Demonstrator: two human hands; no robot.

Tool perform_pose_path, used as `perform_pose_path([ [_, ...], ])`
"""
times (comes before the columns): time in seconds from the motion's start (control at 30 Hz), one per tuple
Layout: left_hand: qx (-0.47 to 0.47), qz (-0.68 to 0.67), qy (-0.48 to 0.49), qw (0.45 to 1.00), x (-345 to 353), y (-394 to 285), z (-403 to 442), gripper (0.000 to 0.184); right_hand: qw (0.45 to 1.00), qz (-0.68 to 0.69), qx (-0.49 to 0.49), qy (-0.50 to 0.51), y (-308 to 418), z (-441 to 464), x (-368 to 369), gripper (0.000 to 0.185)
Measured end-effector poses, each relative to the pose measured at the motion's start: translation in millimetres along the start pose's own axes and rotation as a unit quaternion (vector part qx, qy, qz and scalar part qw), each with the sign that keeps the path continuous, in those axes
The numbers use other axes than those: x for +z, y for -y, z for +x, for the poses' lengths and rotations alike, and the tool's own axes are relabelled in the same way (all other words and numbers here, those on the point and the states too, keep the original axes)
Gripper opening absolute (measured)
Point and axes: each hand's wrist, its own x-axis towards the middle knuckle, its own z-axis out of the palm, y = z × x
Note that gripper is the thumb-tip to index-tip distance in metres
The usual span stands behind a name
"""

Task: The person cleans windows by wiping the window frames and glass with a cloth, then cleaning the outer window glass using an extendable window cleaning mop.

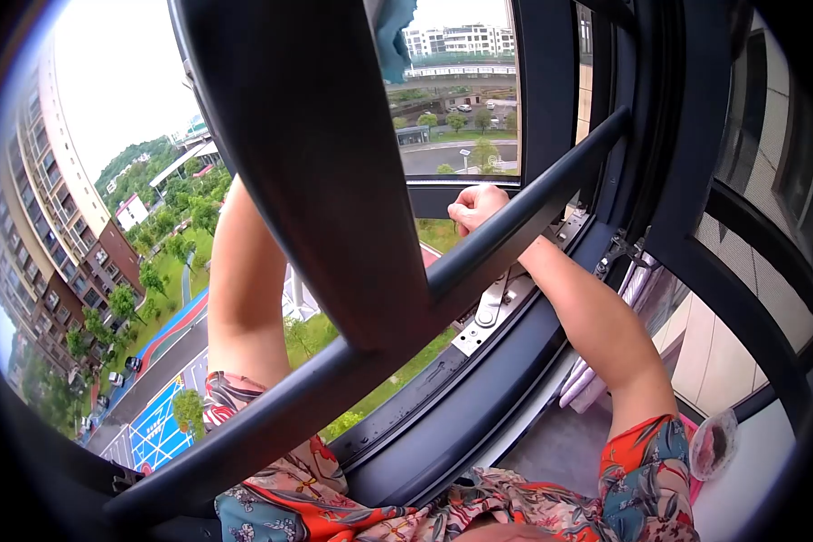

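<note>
My right arm reaches under the dark slanting rail. My right hand (479, 206) is closed, its fingers curled, at the bottom edge of the open window sash (465, 182); whatever it may hold is hidden. On the other side my left forearm (248, 280) goes up outside the window and passes behind the wide dark upright bar (289, 135), which hides my left hand. A teal cloth (395, 41) shows past that bar, against the upper part of the sash glass. What holds the cloth cannot be seen.
The slanting rail (528, 217) crosses between my body and the opening. A metal stay hinge (488, 316) lies along the wet window frame (425, 397). Far below are a road, trees and a blue court (161, 425). A clear plastic container (714, 444) is at right.
</note>
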Motion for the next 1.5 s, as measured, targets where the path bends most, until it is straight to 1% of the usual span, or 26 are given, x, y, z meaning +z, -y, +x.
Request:
perform_pose_path([
  [0.07, 0.038, 0.007, -0.025, 0.999, -4, 21, 13, 0.050, 0.996, 0.049, 0.068, 0.031, 11, -3, -7, 0.024],
  [0.1, 0.035, 0.003, -0.011, 0.999, -7, 31, 18, 0.050, 0.999, -0.010, -0.026, -0.025, -12, 4, 4, 0.026],
  [0.13, 0.030, -0.001, 0.002, 1.000, -8, 42, 19, 0.050, 0.996, 0.053, 0.062, 0.023, 17, -8, -13, 0.025],
  [0.2, -0.074, 0.017, 0.029, 0.997, -6, 52, -3, 0.050, 0.991, 0.090, 0.095, -0.001, 25, -13, -18, 0.023],
  [0.23, -0.124, 0.028, 0.042, 0.991, -8, 60, -19, 0.050, 0.984, 0.139, 0.109, 0.020, 23, -13, -18, 0.020],
  [0.27, -0.072, 0.115, 0.036, 0.990, -8, 75, -38, 0.047, 0.984, 0.140, 0.106, 0.014, 20, -12, -16, 0.019],
  [0.3, -0.109, 0.059, 0.050, 0.991, -7, 91, -58, 0.044, 0.985, 0.139, 0.103, 0.007, 13, -10, -12, 0.018],
  [0.33, -0.025, 0.119, 0.007, 0.993, -7, 101, -85, 0.040, 0.986, 0.135, 0.100, 0.003, 10, -9, -10, 0.017],
  [0.37, -0.117, 0.076, 0.049, 0.989, -10, 97, -108, 0.036, 0.993, 0.077, 0.091, 0.009, 11, -8, -11, 0.020],
  [0.4, -0.131, 0.064, 0.062, 0.987, -13, 105, -128, 0.033, 0.997, 0.040, 0.068, -0.003, 19, -12, -16, 0.024],
  [0.43, -0.074, 0.105, 0.029, 0.991, -12, 117, -147, 0.030, 0.997, 0.037, 0.073, 0.012, 19, -10, -15, 0.026],
  [0.53, -0.079, 0.071, 0.055, 0.993, -7, 123, -186, 0.028, 0.998, -0.046, 0.028, 0.028, -9, 7, 1, 0.025],
  [0.63, -0.047, 0.020, 0.081, 0.995, 1, 99, -207, 0.027, 0.998, 0.029, 0.054, 0.025, -12, 13, 10, 0.022],
  [0.7, -0.009, 0.004, 0.102, 0.995, 14, 78, -207, 0.026, 0.995, 0.054, 0.076, 0.042, -3, 10, 10, 0.022],
  [0.77, 0.066, 0.009, 0.146, 0.987, 21, 48, -198, 0.025, 1.000, -0.012, 0.015, 0.011, -11, 14, 26, 0.023],
  [0.8, 0.093, -0.034, 0.144, 0.985, 29, 36, -191, 0.031, 0.999, -0.045, -0.015, -0.003, -14, 15, 32, 0.023],
  [0.93, 0.131, -0.008, 0.143, 0.981, 38, -3, -149, 0.026, 0.990, 0.048, 0.060, 0.122, 33, -4, 0, 0.026],
  [1.0, 0.152, 0.033, 0.134, 0.979, 35, -7, -124, 0.029, 0.985, 0.055, 0.002, 0.161, 31, -8, 1, 0.025],
  [1.07, 0.176, 0.089, 0.104, 0.975, 33, -6, -101, 0.030, 0.983, 0.115, -0.030, 0.139, 38, -17, 0, 0.023],
  [1.13, 0.163, 0.057, 0.072, 0.982, 28, -5, -71, 0.032, 0.980, 0.128, -0.061, 0.140, 34, -18, 16, 0.020],
  [1.2, 0.027, 0.047, 0.037, 0.998, 16, -36, -47, 0.042, 0.964, 0.163, -0.025, 0.209, 42, -16, 13, 0.017],
  [1.27, -0.036, 0.007, -0.010, 0.999, 20, -32, -22, 0.049, 0.964, 0.174, -0.021, 0.200, 60, -14, 13, 0.019],
  [1.33, -0.029, 0.035, -0.031, 0.999, 33, -30, -15, 0.054, 0.949, 0.211, -0.074, 0.221, 63, -2, 24, 0.031],
  [1.4, -0.031, 0.034, -0.048, 0.998, 32, -31, -14, 0.052, 0.935, 0.216, -0.135, 0.247, 63, 16, 44, 0.057],
  [1.43, -0.040, 0.026, -0.054, 0.997, 32, -31, -13, 0.051, 0.936, 0.204, -0.197, 0.210, 54, 22, 63, 0.059],
  [1.5, -0.062, 0.001, -0.065, 0.996, 29, -34, -10, 0.049, 0.913, 0.244, -0.205, 0.255, 39, 25, 101, 0.056],
])
